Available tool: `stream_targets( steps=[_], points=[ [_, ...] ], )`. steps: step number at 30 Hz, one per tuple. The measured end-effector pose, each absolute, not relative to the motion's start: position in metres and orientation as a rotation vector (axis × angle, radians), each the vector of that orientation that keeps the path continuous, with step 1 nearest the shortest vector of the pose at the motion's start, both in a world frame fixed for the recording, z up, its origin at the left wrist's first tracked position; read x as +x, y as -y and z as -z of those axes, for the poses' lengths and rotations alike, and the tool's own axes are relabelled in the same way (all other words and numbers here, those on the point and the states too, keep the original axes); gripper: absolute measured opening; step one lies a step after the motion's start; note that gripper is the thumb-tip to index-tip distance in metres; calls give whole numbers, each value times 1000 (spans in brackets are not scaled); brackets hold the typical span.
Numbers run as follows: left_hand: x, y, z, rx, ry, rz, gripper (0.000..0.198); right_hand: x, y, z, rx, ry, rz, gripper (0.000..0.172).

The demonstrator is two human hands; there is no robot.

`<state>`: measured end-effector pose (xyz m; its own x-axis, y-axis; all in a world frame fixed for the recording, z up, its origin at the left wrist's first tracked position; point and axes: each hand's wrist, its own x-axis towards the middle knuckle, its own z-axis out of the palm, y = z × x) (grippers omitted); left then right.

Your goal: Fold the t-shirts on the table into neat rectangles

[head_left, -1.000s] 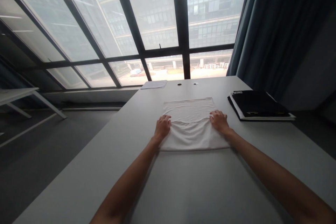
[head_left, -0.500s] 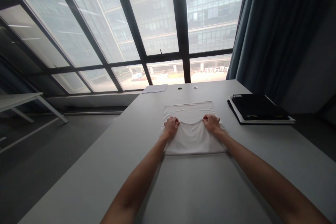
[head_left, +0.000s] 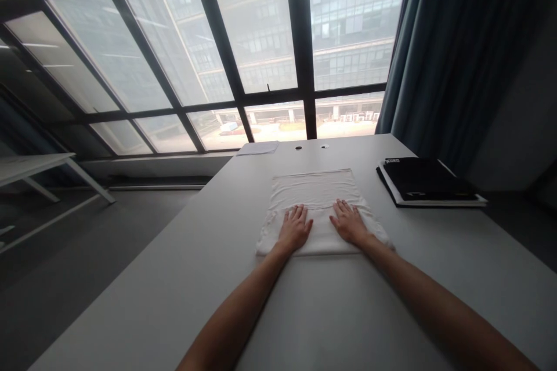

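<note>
A white piece of clothing point(head_left: 313, 188), partly folded, lies on the white table in front of me; its exact kind I cannot tell. The near part is doubled over, with the fold's free edge running across the middle. My left hand point(head_left: 296, 227) rests flat on the left of the folded part, fingers spread. On the right of that same part lies my right hand point(head_left: 348, 221), also flat with its fingers apart. Both palms press on the cloth and grip nothing. Wrinkles show along the garment's far half and left side.
To the right sits a stack of folded black and white clothes point(head_left: 429, 179). Some white paper point(head_left: 257, 148) lies at the far left corner of the table point(head_left: 195, 278). Two cable holes are near the far edge. Beyond stand windows, a blue curtain point(head_left: 404, 69) and another table point(head_left: 35, 165).
Both hands have let go of the fold's edge, which they pinched before. The raised cloth now lies down flatter, and my hands have opened onto it, slightly nearer to me.
</note>
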<state>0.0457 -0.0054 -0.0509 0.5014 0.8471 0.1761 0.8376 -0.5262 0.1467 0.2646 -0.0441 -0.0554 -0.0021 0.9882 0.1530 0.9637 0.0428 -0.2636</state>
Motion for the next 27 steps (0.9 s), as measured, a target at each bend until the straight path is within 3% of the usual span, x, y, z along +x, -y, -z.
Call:
stream_targets(
  steps=[15,20,27],
  points=[
    [11,3,56,2534,-1913,-341,60,312,65,72,-2051,1883,64,53],
    [-2,-1,59,2510,-1973,-331,63,323,69,66,-1976,1634,166,49],
    [-9,-6,53,2494,-2045,-375,58,384,77,51,-1912,1076,19,55]
  ],
)
